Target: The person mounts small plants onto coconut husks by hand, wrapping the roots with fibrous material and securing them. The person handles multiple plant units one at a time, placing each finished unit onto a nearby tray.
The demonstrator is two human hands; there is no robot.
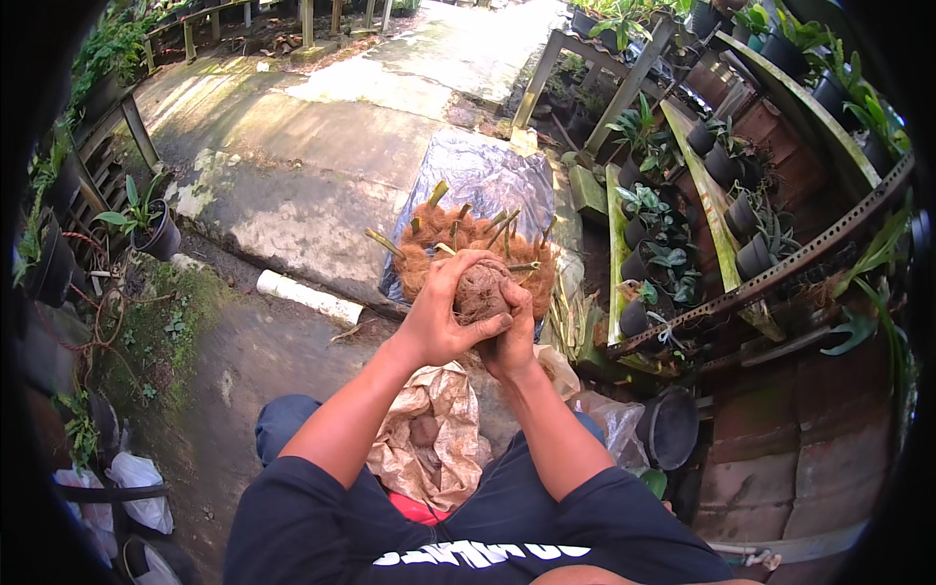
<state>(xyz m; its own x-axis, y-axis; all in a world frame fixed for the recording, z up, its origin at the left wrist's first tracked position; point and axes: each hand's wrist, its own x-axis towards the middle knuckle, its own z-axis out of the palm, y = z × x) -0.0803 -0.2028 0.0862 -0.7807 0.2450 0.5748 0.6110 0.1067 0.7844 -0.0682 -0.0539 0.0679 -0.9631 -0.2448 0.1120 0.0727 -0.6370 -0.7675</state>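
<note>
A rounded brown clump of soil and fibrous roots [482, 291] is held up in front of me between both hands. My left hand [436, 311] wraps its left side, with the thumb across the near face. My right hand [514, 333] presses on the right and underneath. Just beyond, partly hidden by the hands, several balls of orange-brown coconut fibre [415, 272] with cut green stems sit on a dark plastic sheet [497, 172]. Between my legs an open woven sack [391, 450] contains a brown lump [423, 431].
A white pipe piece [308, 296] lies on the concrete to the left. Potted plants [647, 208] line wooden racks at right, bordered by a perforated metal rail [768, 274]. A black bucket [669, 428] stands by my right knee. White plastic bags [142, 490] lie at lower left.
</note>
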